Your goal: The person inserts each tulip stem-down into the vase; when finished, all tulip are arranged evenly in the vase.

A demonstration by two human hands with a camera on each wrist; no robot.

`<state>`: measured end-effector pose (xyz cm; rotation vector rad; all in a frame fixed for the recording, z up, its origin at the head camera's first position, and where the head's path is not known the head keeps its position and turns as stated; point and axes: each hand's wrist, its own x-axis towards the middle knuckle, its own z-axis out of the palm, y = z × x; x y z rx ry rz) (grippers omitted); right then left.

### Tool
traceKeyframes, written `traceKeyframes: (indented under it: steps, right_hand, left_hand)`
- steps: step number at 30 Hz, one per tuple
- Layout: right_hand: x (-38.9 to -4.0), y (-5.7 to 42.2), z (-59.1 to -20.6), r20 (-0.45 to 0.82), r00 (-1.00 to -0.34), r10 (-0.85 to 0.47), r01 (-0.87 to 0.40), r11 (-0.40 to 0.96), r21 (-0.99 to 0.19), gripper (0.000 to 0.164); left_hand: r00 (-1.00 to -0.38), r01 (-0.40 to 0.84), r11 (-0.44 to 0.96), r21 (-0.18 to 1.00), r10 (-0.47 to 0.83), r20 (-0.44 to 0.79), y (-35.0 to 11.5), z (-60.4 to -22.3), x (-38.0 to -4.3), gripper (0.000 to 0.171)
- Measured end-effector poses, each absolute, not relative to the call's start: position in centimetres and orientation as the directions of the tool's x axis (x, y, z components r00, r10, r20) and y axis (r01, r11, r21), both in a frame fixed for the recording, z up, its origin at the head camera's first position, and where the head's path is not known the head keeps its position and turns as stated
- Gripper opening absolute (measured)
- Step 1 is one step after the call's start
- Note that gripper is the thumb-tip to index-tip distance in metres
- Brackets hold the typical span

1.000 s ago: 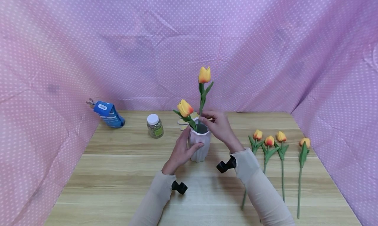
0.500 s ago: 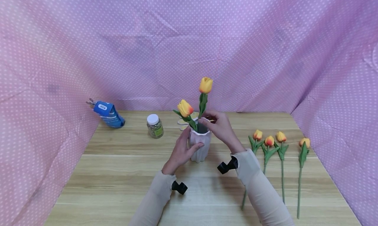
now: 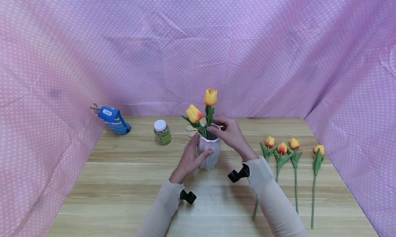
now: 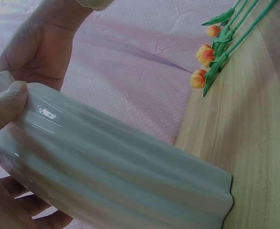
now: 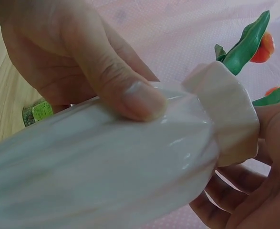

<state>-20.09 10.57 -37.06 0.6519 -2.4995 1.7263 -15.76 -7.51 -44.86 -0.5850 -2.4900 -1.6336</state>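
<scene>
A white fluted vase (image 3: pixel 210 155) stands upright on the wooden table, with my left hand (image 3: pixel 189 160) gripping its left side near the top. In the left wrist view the thumb of that hand (image 4: pixel 6 106) lies across the glossy wall below the rim. One yellow-orange tulip (image 3: pixel 194 114) leans left out of the mouth. A second tulip (image 3: pixel 210 97) stands nearly upright at the back of the mouth, and my right hand (image 3: pixel 229 133) pinches its stem at the rim. The fingertips on that stem are partly hidden. The right wrist view shows green leaves (image 5: pixel 247 45) beyond the rim.
Several more tulips (image 3: pixel 296 168) lie on the right of the table, partly under the right sleeve. A white-lidded jar (image 3: pixel 162 133) and a clipped blue bag (image 3: pixel 113 120) stand at the back left. Yellow-white petal-like shapes (image 3: pixel 191 128) show behind the vase. Pink dotted cloth (image 3: pixel 198 51) surrounds the table.
The upright tulip has sunk lower into the vase and shifted slightly left, its bloom turning a little. My right hand stays by the rim. My left hand and the vase have not moved.
</scene>
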Motion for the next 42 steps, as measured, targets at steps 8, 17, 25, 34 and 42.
traceKeyframes:
  steps: [8, 17, 25, 34, 42]
  right_hand:
    - [-19.8, 11.5, -36.9, 0.207, -0.93, -0.305, -0.302, 0.306, -0.903, 0.041]
    - [-19.2, 13.2, -36.0, 0.19, -0.956, -0.222, -0.254, 0.308, -0.917, 0.043]
    - [-18.2, 15.3, -35.4, 0.208, -0.974, -0.095, -0.226, 0.26, -0.939, 0.039]
    - [-16.9, 17.7, -35.6, 0.229, -0.974, 0.002, -0.226, 0.127, -0.966, 0.043]
    - [-16.1, 20.1, -37.0, 0.222, -0.972, 0.076, -0.221, 0.025, -0.975, 0.021]
  left_hand:
    - [-0.918, 0.378, 0.344, 0.86, 0.258, 0.3, -7.5, -44.9, -15.8, 0.081]
    - [-0.909, 0.401, 0.337, 0.852, 0.259, 0.326, -7.5, -45.1, -15.9, 0.08]
    - [-0.913, 0.392, 0.342, 0.854, 0.259, 0.315, -7.4, -45.0, -15.9, 0.08]
    - [-0.917, 0.383, 0.345, 0.857, 0.254, 0.308, -7.4, -44.9, -15.9, 0.08]
    - [-0.908, 0.403, 0.339, 0.85, 0.261, 0.327, -7.4, -44.9, -15.9, 0.081]
